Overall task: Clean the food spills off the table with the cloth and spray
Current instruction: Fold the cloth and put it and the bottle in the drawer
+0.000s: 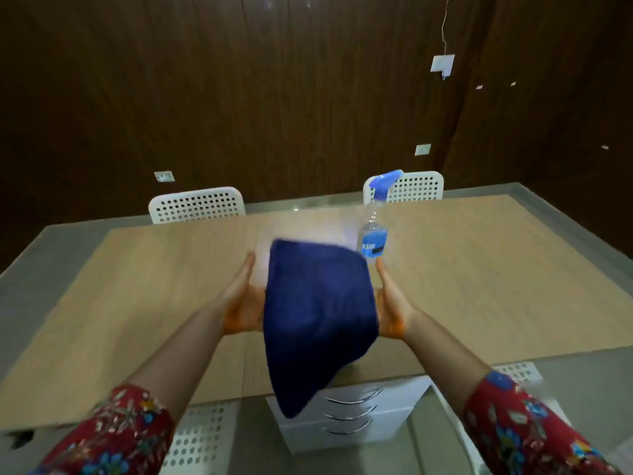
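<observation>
A dark blue cloth (pixel 318 320) is stretched between my two hands above the middle of the wooden table (pixel 496 269), its lower end hanging toward me. My left hand (pixel 241 303) is at the cloth's left edge and my right hand (pixel 390 303) at its right edge. Both have straight fingers pointing away from me, and the cloth hides the thumbs. A clear spray bottle (pixel 371 231) with blue liquid and a blue trigger head stands on the table just beyond my right fingertips. The picture is blurred and I can make out no spill.
Two white perforated chairs (pixel 197 205) (pixel 418 186) stand at the table's far side before a dark wood wall. Below the near edge sits a white drawer unit (pixel 359 416), with white perforated chair seats (pixel 202 437) (pixel 517 371) on either side.
</observation>
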